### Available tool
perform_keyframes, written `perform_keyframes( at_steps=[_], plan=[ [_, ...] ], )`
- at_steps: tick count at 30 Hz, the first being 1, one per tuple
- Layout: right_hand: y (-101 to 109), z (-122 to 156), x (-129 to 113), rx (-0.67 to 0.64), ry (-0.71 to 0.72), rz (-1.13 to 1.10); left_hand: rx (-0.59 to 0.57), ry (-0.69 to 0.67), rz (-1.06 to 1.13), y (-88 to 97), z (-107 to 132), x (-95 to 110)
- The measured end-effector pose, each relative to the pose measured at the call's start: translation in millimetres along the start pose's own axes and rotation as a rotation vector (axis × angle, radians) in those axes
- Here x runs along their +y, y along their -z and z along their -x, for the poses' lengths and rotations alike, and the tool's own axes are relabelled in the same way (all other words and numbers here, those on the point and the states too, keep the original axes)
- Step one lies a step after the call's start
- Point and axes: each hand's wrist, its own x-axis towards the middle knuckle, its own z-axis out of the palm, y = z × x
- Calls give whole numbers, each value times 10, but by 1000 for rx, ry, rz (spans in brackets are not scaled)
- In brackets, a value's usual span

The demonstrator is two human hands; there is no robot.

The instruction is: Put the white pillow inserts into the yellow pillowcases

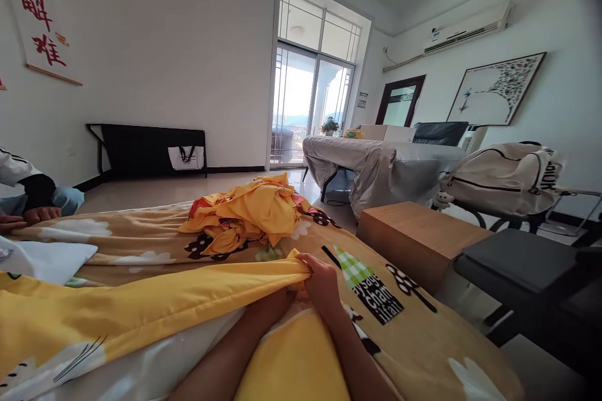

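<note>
At six o'clock in the view, a yellow sheet (141, 307) lay stretched over the patterned blanket (414, 338), with its edge bunched near the centre. The right hand (323, 285) pinched that bunched edge, fingers curled tight over the fold. The left hand was hidden under the sheet, so its state could not be told; only the forearm showed. At twelve o'clock from the hands sat a crumpled yellow heap (249, 213). At two o'clock stood a wooden table (414, 232), with a beige backpack (503, 178) beyond it. At nine o'clock another person's hand (19, 220) rested near a white cloth (47, 260).
</note>
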Motion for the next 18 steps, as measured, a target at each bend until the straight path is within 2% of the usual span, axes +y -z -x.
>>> perform_keyframes(
  at_steps=[9,14,18],
  plan=[
    [4,2,-18,40,15,-43,127,-56,2,26,97,-63],
    [-6,21,-15,15,-13,-32,69,-98,4,-47,96,-90],
    [-10,5,-48,-126,-152,142,-46,-152,-10,-18,70,7]
  ],
)
